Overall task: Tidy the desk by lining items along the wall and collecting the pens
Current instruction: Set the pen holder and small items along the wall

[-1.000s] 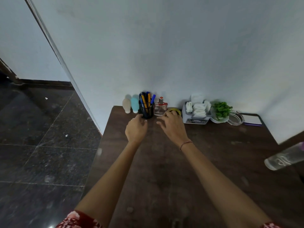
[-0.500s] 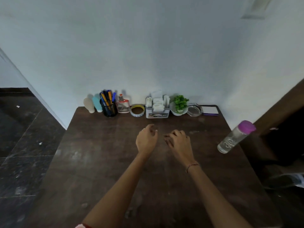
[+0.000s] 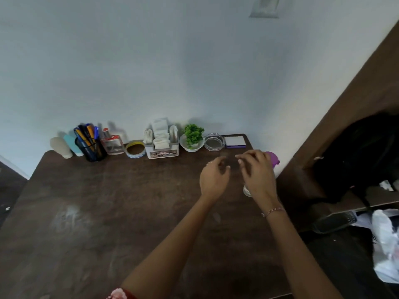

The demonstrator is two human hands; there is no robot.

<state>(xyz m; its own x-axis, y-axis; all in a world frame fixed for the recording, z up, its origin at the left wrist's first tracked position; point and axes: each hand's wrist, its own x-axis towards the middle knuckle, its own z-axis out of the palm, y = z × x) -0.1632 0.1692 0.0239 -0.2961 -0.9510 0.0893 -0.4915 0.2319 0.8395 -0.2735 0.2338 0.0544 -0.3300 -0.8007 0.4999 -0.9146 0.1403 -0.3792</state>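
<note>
Reaching toward a clear purple-capped bottle (image 3: 274, 159) at the right edge of the desk (image 3: 108, 212), the right hand (image 3: 258, 175) hovers over it, fingers loosely curled, not gripping; the left hand (image 3: 213, 180) is beside it, relaxed and empty. The bottle seems the last stray, needing a grip before joining the row along the far wall (image 3: 194, 72). Pens (image 3: 86, 133) fill a black mesh cup (image 3: 92, 152), far left.

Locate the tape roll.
Head view: the tape roll lies flat by the wall, left of centre, between the glass bottle and the white organiser.
</note>
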